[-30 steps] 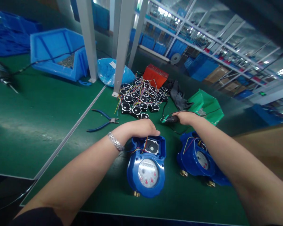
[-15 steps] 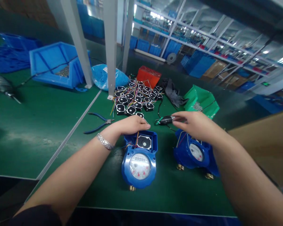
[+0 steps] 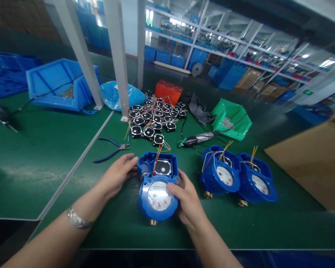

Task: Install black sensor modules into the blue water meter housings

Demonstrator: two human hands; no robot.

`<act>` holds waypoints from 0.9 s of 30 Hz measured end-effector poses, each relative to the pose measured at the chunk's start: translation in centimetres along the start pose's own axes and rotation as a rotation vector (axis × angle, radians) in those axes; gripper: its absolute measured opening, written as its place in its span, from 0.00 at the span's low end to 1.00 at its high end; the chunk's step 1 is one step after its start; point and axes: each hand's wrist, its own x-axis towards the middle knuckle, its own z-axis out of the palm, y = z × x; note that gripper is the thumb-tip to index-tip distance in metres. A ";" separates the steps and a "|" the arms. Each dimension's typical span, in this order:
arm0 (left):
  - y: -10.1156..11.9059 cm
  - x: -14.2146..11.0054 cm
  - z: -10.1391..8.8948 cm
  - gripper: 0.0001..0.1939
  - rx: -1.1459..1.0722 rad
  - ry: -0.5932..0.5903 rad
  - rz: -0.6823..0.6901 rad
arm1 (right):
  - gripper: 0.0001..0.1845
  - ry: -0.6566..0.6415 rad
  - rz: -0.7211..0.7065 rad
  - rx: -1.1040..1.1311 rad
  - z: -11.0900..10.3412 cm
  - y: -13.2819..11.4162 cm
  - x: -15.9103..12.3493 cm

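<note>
A blue water meter point(image 3: 157, 186) with a round dial and an open top housing holding a black module lies on the green mat in front of me. My left hand point(image 3: 115, 179) rests against its left side, fingers curled on the housing. My right hand point(image 3: 185, 199) grips its right side, thumb on the dial's edge. Coloured wires stick up from the housing. Two more blue meters point(image 3: 222, 175) point(image 3: 257, 182) with loose wires sit to the right. A black electric screwdriver point(image 3: 198, 139) lies behind them, untouched.
A pile of black modules point(image 3: 153, 119) with coloured wires lies behind the meter. Blue-handled pliers point(image 3: 110, 149) lie left of it. A green bin point(image 3: 231, 119), orange box point(image 3: 168, 92), blue bin point(image 3: 58, 85), grey posts and a cardboard box point(image 3: 312, 160) stand around.
My right hand has left the screwdriver and come down onto the near meter's right side. My left hand slid from the meter's top to its left side. The view shifted back.
</note>
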 end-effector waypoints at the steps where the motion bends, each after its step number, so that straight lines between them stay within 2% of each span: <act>1: -0.3 -0.2 0.3 0.18 -0.103 0.003 -0.018 | 0.48 0.013 0.019 0.038 -0.2 -0.2 0.4; 2: -0.5 -0.4 0.6 0.14 -0.195 -0.025 -0.037 | 0.46 0.019 0.036 0.070 -0.5 -0.4 0.9; 4: -0.8 -0.5 1.3 0.11 -0.330 -0.169 -0.097 | 0.40 0.018 0.047 0.113 -1.0 -1.1 1.8; 7: -1.0 -0.4 2.5 0.17 -0.416 -0.437 -0.152 | 0.31 -0.022 0.022 0.129 -1.2 -2.1 3.4; 10: -0.9 -0.1 3.5 0.21 -0.443 -0.529 -0.065 | 0.28 -0.046 -0.011 0.116 -0.6 -3.0 5.0; 15: -0.5 0.5 3.7 0.27 -0.401 -0.480 0.071 | 0.33 -0.028 -0.066 0.044 -0.3 -3.7 6.4; 18: -0.4 0.8 3.2 0.34 -0.267 -0.405 0.190 | 0.37 -0.135 -0.120 -0.024 -0.9 -2.9 6.4; 21: -0.6 0.8 3.0 0.35 -0.103 -0.351 0.237 | 0.40 -0.260 -0.185 -0.107 -1.6 -1.8 6.2; 24: -1.2 0.6 3.2 0.35 0.100 -0.186 0.297 | 0.40 -0.267 -0.186 -0.144 -2.0 -1.3 6.0; 27: -1.8 0.3 3.5 0.33 0.306 -0.022 0.424 | 0.39 -0.254 -0.107 -0.138 -2.2 -1.3 6.0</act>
